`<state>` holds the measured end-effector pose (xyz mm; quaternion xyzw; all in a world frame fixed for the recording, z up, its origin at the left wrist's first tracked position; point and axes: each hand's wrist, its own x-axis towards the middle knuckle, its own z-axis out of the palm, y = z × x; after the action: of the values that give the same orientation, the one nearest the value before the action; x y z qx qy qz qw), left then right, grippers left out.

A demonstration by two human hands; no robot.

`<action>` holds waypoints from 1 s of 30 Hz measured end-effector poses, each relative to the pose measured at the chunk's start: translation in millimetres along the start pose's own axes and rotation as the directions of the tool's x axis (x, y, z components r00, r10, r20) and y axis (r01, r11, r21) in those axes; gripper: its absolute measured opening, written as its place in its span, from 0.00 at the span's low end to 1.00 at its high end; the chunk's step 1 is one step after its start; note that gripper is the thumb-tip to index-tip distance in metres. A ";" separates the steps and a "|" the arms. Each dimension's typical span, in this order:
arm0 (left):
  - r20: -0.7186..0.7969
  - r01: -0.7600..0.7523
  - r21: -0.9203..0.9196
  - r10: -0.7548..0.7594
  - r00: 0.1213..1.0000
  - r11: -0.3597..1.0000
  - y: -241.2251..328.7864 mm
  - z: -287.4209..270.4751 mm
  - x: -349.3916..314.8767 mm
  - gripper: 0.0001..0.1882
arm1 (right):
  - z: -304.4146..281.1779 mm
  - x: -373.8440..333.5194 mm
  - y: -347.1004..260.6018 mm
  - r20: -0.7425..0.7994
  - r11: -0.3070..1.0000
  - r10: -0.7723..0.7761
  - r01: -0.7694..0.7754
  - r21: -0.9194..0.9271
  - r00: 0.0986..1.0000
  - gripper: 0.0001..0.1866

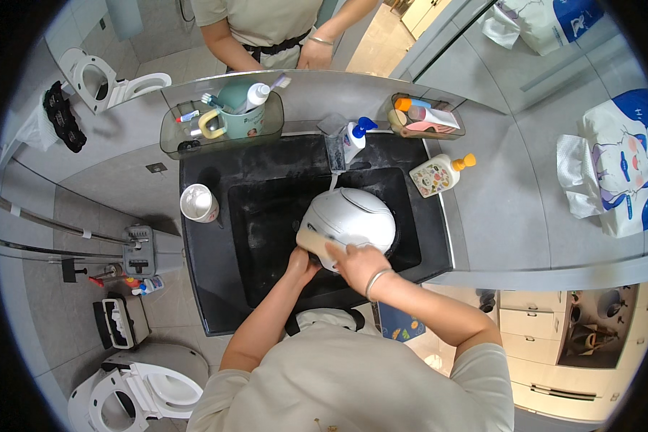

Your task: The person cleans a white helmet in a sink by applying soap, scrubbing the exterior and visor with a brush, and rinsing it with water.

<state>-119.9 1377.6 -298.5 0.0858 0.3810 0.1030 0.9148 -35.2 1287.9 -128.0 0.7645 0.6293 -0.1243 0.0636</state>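
Two bare hands work close together over the middle of the bench. The right grip (361, 268) is closed on the near right end of a flat tan pad (314, 243), whose long axis slants from far left to near right. The pad lies across the near left side of a white rounded shell (355, 218), and appears to touch it. The left grip (304, 265) is just beside the same side, lower down; its fingers are partly hidden, so I cannot tell how tightly they hold. The shell extends far and to the right from both hands, its longer axis running roughly left to right. The left hand is nearer its left end, while the right hand is nearer the middle of its near side.

The shell sits in or over the black basin (252, 270), right of its centre; whether it rests on the bottom is hidden. A dark tap (336, 155) stands beyond it. On the black bench (207, 277), a white cup (199, 204) stands left of the basin and an orange-topped pump bottle (435, 176) right of it. A blue-topped pump bottle (356, 138) is beside the tap, and a teal mug (243, 125) stands in the far left tray (276, 122).
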 end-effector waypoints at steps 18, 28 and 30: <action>-0.086 0.073 0.048 -0.069 0.994 0.996 4.9 11.2 -13.2 0.27 | 1.8 -19.1 32.7 -0.250 0.979 0.177 -0.143 0.146 0.952 0.24; -0.091 0.038 0.103 -0.028 0.995 0.994 7.8 12.7 -11.3 0.31 | 30.7 -38.5 22.3 -0.303 0.957 0.160 -0.072 0.282 0.940 0.22; -0.050 0.020 0.090 -0.016 0.999 0.996 5.3 5.5 -5.2 0.31 | 22.6 -32.3 36.8 -0.338 0.938 0.267 -0.163 0.305 0.902 0.23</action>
<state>-120.2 1380.9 -289.9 0.1213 0.4085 0.0793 0.9012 -7.4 1244.3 -143.2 0.8407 0.5180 -0.0527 -0.1486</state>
